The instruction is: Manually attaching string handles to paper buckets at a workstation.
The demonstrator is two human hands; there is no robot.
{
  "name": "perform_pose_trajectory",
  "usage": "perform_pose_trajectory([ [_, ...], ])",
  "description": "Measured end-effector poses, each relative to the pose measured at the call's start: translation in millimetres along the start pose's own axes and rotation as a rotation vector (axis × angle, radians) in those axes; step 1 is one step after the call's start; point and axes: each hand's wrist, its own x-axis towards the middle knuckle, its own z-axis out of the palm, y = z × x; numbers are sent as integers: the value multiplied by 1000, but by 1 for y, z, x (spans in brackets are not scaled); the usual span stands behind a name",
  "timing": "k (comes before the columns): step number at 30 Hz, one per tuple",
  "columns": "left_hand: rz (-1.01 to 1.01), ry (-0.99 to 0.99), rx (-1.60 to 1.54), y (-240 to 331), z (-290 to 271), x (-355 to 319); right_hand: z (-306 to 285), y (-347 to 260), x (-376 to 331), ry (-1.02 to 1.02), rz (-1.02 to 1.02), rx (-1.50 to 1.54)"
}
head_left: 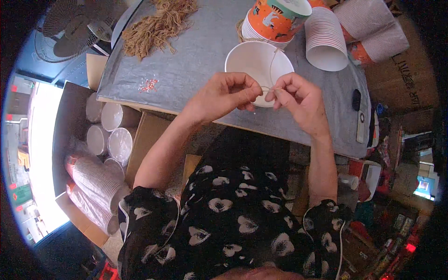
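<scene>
A thin beige string [271, 70] is pinched between the fingertips of my left hand [233, 92] and my right hand [301, 99]. Both hands are closed and held close together over the near rim of a white paper bucket [242, 58], with a short piece of string bridging the small gap between them. From my right fingertips the string runs up across the bucket's mouth to its far right rim. The bucket's mouth faces me, and my hands cover part of its near edge. Whether there is a knot in the string I cannot tell.
Behind the bucket stand orange patterned paper buckets [273, 21], beside a stack of white ones [326, 49]. A bundle of brown strings [156, 29] and small red-and-white bits [148, 85] lie on the grey table [186, 60]. Wrapped bucket stacks [95, 179] fill a carton at left.
</scene>
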Motion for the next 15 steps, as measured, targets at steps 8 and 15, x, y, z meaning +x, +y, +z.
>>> perform_pose_trajectory([
  [8,-9,-14,15,-1,-1,-1,3,-3,-1,33,22,-108],
  [15,-24,-21,11,0,-2,0,5,0,-1,76,-94,-63],
])
